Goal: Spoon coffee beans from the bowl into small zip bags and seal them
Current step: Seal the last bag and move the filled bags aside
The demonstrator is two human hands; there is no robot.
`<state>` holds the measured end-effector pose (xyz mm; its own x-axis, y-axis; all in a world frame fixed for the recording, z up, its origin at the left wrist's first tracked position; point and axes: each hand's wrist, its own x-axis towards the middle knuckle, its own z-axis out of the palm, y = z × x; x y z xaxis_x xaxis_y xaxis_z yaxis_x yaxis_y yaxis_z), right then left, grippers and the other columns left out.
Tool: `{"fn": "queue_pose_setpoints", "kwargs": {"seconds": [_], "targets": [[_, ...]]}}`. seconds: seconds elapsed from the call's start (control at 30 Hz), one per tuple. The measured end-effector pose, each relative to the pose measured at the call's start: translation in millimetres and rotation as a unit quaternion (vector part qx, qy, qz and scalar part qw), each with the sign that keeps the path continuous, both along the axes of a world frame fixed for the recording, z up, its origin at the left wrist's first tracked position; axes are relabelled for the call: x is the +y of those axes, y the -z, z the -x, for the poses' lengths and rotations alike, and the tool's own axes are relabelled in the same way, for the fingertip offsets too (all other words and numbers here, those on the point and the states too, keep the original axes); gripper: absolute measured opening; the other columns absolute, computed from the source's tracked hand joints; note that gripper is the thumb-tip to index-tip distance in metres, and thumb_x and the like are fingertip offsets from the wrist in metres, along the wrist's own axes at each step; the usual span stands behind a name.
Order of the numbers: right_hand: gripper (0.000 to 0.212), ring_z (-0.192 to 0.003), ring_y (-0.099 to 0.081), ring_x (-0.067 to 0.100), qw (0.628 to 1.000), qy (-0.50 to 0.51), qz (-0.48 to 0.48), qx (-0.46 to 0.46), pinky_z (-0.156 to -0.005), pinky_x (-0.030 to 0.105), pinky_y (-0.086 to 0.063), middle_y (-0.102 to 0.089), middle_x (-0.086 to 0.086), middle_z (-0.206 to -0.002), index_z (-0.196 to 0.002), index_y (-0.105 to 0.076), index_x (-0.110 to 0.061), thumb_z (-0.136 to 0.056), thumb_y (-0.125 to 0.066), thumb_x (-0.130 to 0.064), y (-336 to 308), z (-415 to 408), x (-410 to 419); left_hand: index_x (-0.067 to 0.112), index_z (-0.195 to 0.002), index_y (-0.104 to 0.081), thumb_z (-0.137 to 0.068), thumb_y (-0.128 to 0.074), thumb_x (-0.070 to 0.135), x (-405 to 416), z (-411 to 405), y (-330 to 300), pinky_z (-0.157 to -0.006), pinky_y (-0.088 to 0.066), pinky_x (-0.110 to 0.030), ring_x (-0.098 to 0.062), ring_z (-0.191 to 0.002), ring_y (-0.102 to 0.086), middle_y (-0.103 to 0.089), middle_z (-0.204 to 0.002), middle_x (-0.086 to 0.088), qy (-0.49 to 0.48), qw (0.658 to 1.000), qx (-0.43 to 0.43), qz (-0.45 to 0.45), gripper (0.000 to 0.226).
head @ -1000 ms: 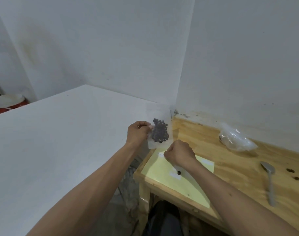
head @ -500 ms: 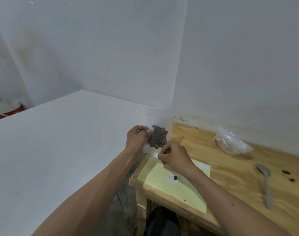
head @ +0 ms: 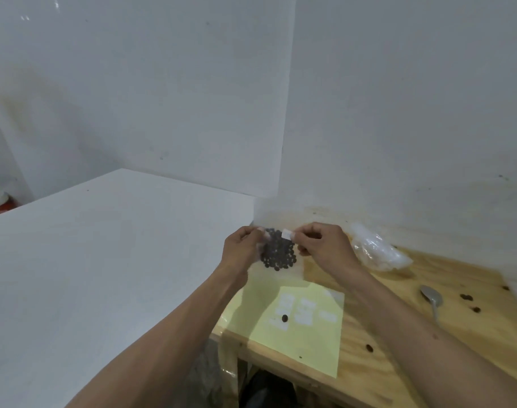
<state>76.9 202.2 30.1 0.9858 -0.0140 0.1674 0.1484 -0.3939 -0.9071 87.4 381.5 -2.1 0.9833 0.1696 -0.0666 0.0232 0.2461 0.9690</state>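
Note:
A small clear zip bag (head: 278, 254) partly filled with dark coffee beans hangs between both hands above the wooden table's left end. My left hand (head: 241, 250) pinches the bag's upper left edge. My right hand (head: 325, 245) pinches a small white sticker (head: 286, 234) against the bag's upper right part. A metal spoon (head: 431, 297) lies on the table to the right, untouched. No bowl is in view.
A yellow sheet (head: 310, 346) carrying white stickers and one loose bean (head: 284, 318) lies on the wooden table (head: 398, 348). A heap of clear bags (head: 375, 250) sits by the wall. Stray beans (head: 466, 297) lie near the spoon. A white surface (head: 104, 260) adjoins the table's left.
My right hand rose from the yellow sheet to the bag's top with a white sticker pinched in it. My left hand kept holding the bag, which now hangs slightly lower.

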Motion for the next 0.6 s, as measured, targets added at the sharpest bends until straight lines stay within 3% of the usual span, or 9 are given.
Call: {"fn": "queue_pose_setpoints", "kwargs": {"seconds": [0.1,0.2,0.4,0.6], "targets": [[0.010,-0.065,-0.065,0.006,0.999,0.018,0.025,-0.030,-0.073,0.031,-0.060,-0.073,-0.009,-0.071,-0.081,-0.078,-0.021,-0.087,-0.079,-0.029,-11.5,-6.4,-15.5,0.000,-0.105,-0.070,-0.098,-0.065,0.016,-21.2,0.0,-3.0,-0.082,-0.059,-0.038,-0.022,-0.083,-0.072,-0.075,-0.095,-0.011,0.032,0.999,-0.009,-0.002,0.018],[0.012,-0.058,-0.059,-0.005,0.996,0.040,0.068,-0.051,-0.058,0.010,-0.043,-0.068,-0.014,-0.068,-0.083,-0.077,-0.020,-0.087,-0.079,-0.031,-19.4,-8.5,-27.7,0.008,-0.100,-0.070,-0.098,-0.067,0.021,-35.8,-1.3,-2.2,-0.079,-0.056,-0.034,-0.019,-0.084,-0.072,-0.077,-0.097,-0.007,0.055,0.998,-0.013,-0.016,0.014],[0.017,-0.076,-0.067,0.009,0.986,0.084,0.133,-0.056,-0.065,0.021,-0.044,-0.076,-0.007,-0.083,-0.085,-0.081,-0.017,-0.087,-0.078,-0.034,-19.6,-11.9,-39.7,0.012,-0.099,-0.071,-0.098,-0.066,0.023,-56.1,-0.7,-2.8,-0.077,-0.055,-0.032,-0.018,-0.084,-0.073,-0.076,-0.095,-0.002,0.084,0.996,-0.026,-0.023,0.012],[0.018,-0.080,-0.069,0.013,0.980,0.098,0.161,-0.060,-0.069,0.025,-0.050,-0.076,-0.005,-0.083,-0.080,-0.079,-0.014,-0.088,-0.077,-0.031,-23.7,-7.8,-47.9,0.013,-0.102,-0.072,-0.097,-0.068,0.025,-64.1,0.0,-4.2,-0.078,-0.052,-0.032,-0.017,-0.083,-0.070,-0.074,-0.098,-0.002,0.102,0.994,-0.028,-0.021,0.013]]}}
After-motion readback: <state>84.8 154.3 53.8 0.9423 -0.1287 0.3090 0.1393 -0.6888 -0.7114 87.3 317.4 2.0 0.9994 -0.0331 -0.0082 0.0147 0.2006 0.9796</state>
